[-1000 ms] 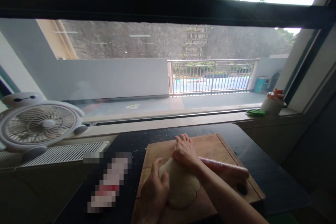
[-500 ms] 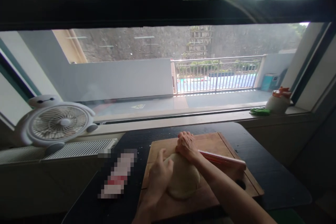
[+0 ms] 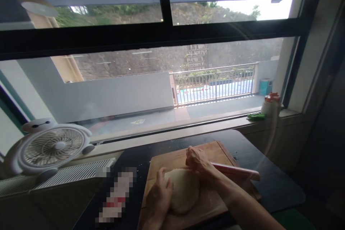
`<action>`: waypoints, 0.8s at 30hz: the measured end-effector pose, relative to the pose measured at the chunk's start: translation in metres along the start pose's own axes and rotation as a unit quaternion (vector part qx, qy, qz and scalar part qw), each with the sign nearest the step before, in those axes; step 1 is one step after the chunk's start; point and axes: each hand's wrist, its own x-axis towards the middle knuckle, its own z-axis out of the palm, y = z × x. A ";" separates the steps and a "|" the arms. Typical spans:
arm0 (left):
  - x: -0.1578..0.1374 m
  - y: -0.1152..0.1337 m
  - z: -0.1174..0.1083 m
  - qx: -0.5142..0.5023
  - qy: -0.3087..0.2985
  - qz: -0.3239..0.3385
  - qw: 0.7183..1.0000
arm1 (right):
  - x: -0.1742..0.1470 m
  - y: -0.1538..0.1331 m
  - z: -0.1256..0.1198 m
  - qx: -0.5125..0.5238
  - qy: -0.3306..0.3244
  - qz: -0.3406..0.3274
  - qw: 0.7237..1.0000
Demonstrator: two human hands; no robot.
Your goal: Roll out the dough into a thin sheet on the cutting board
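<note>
A flat, pale round of dough lies on a wooden board. At the dough's left edge is my left hand, its thumb and fingers apart, touching or very near the rim. My right hand is closed at the dough's upper right, around the near end of a glossy reddish rolling pin. The pin slants out to the right, past the board's edge. My right forearm covers part of the pin and the board.
The board rests on a dark table. A blurred-out pinkish item lies to the left. A white fan stands by the window. On the sill are a green cloth-like thing and a white container with an orange top.
The view has tilted up and turned slightly. My right hand has shifted right, off the dough, and the rolling pin now reaches farther past the board's right edge. My left hand stays beside the dough.
</note>
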 end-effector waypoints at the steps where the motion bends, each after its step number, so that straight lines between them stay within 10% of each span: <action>1: -0.002 -0.001 0.001 0.013 -0.001 -0.004 1.000 | -0.004 -0.007 0.004 0.004 -0.006 -0.025 1.000; 18: -0.001 -0.017 0.007 -0.008 -0.023 0.004 1.000 | -0.023 -0.035 0.037 0.005 0.044 -0.139 0.989; 24: -0.002 -0.014 0.009 -0.009 0.027 0.018 0.999 | 0.010 -0.028 0.021 -0.026 -0.018 -0.079 0.996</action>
